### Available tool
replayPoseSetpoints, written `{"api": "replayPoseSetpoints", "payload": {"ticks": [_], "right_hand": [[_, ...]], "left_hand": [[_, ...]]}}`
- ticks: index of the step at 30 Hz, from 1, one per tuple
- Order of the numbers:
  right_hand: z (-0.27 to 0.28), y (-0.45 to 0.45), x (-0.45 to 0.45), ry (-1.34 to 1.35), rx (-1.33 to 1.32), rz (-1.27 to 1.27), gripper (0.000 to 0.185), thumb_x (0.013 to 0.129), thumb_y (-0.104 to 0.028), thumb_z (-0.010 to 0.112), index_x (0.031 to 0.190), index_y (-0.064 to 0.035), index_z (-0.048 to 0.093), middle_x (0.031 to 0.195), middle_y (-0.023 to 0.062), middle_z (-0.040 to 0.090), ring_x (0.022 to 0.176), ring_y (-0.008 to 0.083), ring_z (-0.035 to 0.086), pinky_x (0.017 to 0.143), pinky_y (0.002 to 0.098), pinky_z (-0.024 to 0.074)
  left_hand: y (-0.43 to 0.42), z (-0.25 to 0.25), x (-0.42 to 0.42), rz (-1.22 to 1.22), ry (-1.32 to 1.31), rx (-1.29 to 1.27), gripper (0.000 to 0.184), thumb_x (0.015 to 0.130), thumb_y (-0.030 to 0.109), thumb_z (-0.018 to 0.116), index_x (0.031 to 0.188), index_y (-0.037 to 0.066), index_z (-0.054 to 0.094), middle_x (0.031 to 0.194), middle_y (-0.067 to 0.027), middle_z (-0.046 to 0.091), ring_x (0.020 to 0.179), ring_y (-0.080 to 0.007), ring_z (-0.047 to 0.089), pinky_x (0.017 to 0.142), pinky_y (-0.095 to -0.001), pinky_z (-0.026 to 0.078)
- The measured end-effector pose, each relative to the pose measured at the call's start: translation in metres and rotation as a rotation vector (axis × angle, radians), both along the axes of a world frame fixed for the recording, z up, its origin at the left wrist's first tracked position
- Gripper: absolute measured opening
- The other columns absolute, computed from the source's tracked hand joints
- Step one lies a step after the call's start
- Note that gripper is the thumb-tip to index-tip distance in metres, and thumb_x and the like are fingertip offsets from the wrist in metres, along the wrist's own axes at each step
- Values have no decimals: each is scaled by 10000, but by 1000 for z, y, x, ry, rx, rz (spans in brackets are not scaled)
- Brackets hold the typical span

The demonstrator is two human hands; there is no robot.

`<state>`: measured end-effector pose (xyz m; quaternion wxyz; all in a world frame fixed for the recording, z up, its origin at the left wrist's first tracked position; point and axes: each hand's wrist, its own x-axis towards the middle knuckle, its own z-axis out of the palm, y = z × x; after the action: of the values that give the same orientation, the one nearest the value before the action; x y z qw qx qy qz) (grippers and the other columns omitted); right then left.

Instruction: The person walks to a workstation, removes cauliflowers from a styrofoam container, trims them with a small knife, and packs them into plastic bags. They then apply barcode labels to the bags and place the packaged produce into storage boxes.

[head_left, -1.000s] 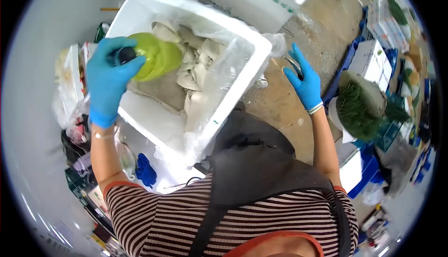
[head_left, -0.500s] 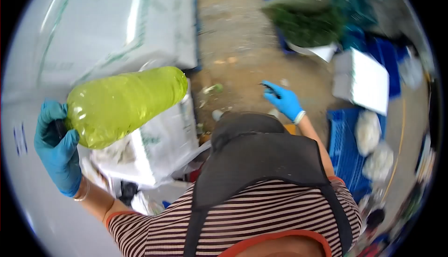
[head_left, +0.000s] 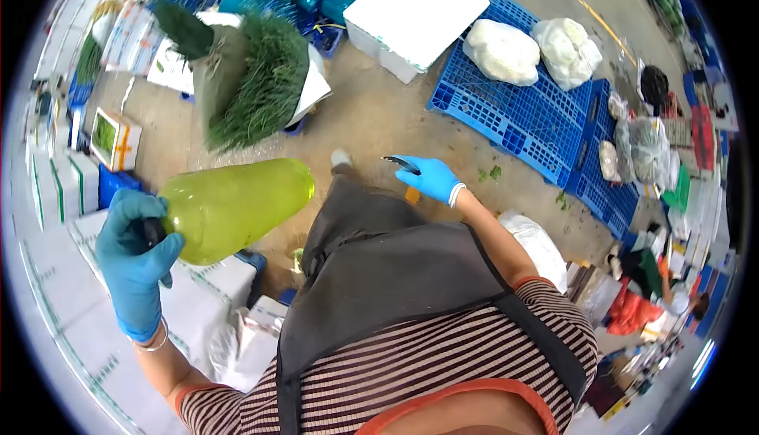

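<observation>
My left hand [head_left: 134, 253], in a blue glove, is closed around the dark end of a long, bulging, see-through yellow-green bag or bottle [head_left: 233, 206]; I cannot tell which. It is held up nearly level, its rounded free end pointing right towards my dark apron [head_left: 387, 285]. In my right hand [head_left: 431, 178], also blue-gloved, is a small black tool [head_left: 402, 164] with a thin curved tip pointing left. The fingers wrap its handle, so its exact kind is hidden. This hand is out in front of the apron, above the floor.
A bunch of green stems [head_left: 261, 87] in wrapping stands ahead left. A white foam box [head_left: 415, 12] is beside blue pallets [head_left: 506, 119] carrying pale wrapped bundles [head_left: 502, 52]. White boxes [head_left: 182, 297] are at lower left, a white sack [head_left: 534, 245] at right. Another person [head_left: 680, 301] is at far right.
My view and body have turned to the right, so the pallets and foam box sit closer to the middle. Both hands keep their holds on the yellow-green object and the black tool.
</observation>
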<state>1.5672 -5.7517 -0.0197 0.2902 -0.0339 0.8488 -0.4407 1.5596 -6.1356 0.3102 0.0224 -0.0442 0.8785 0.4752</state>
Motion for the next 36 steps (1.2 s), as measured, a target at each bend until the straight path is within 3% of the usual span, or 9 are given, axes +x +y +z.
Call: {"api": "replayPoseSetpoints", "payload": {"ticks": [7, 13, 18, 21, 24, 27, 28, 31, 36], "right_hand": [[-49, 44, -50, -212, 207, -373, 494, 875, -485, 590, 1169, -90, 633, 875, 164, 676, 793, 346, 630, 742, 408, 487], [-80, 80, -36, -350, -61, -1044, 459, 884, -408, 616, 1132, -25, 660, 859, 101, 703, 661, 152, 631, 483, 294, 489], [-144, 99, -6, -343, -75, -1184, 439, 867, -409, 650, 1104, -41, 687, 836, 98, 703, 687, 155, 629, 608, 337, 516], [-216, 111, 6, -532, -29, -1048, 442, 887, -407, 612, 1095, -24, 690, 859, 98, 715, 816, 198, 671, 689, 330, 519], [-156, 128, -64, -709, 92, -994, 462, 901, -399, 596, 1153, -17, 659, 896, 92, 719, 897, 209, 682, 670, 336, 537], [-151, 135, -97, -756, -255, -1438, 487, 911, -387, 589, 1235, -23, 604, 995, 100, 707, 879, 225, 684, 661, 376, 555], [-157, 131, -104, -581, -340, -1553, 522, 916, -382, 594, 1309, -42, 541, 965, 128, 706, 583, 184, 590, 468, 318, 487], [-150, 130, -131, -671, -402, -1640, 488, 927, -372, 578, 1295, -52, 557, 976, 122, 700, 517, 174, 541, 472, 322, 486], [-158, 35, -128, -792, -470, -1903, 548, 929, -297, 589, 1411, -103, 416, 959, 99, 634, 659, 222, 641, 417, 342, 497]], "left_hand": [[69, -23, -202, -272, -289, -8, 304, 667, -40, 741, 937, 50, 637, 825, -7, 485, 708, -73, 519, 633, -226, 452], [133, -88, -377, -676, 173, -214, 259, 636, 75, 791, 863, 49, 668, 823, -58, 558, 721, -167, 551, 668, -283, 471], [190, -155, -502, -513, -31, 66, 228, 680, 51, 779, 862, 31, 644, 821, -21, 557, 708, -90, 552, 658, -242, 473], [232, -167, -570, -444, -39, 51, 250, 722, 59, 756, 931, 5, 629, 784, -36, 612, 590, -73, 548, 491, -208, 450], [273, -181, -648, -407, -105, 124, 239, 756, 79, 746, 953, 0, 636, 734, -26, 608, 476, -64, 508, 406, -194, 399], [310, -202, -732, -397, -128, 126, 223, 768, 92, 737, 962, 20, 654, 670, 7, 574, 475, -36, 468, 404, -171, 353], [320, -218, -764, -400, -123, 154, 210, 769, 97, 736, 950, 17, 665, 672, 11, 573, 491, -37, 472, 427, -180, 370], [356, -263, -861, -410, -133, 147, 217, 741, 77, 750, 928, -8, 680, 707, -51, 635, 503, -96, 552, 449, -215, 456], [417, -361, -1002, -393, -108, 235, 205, 724, 68, 759, 895, -7, 674, 741, -80, 652, 536, -138, 593, 477, -262, 522]]}}
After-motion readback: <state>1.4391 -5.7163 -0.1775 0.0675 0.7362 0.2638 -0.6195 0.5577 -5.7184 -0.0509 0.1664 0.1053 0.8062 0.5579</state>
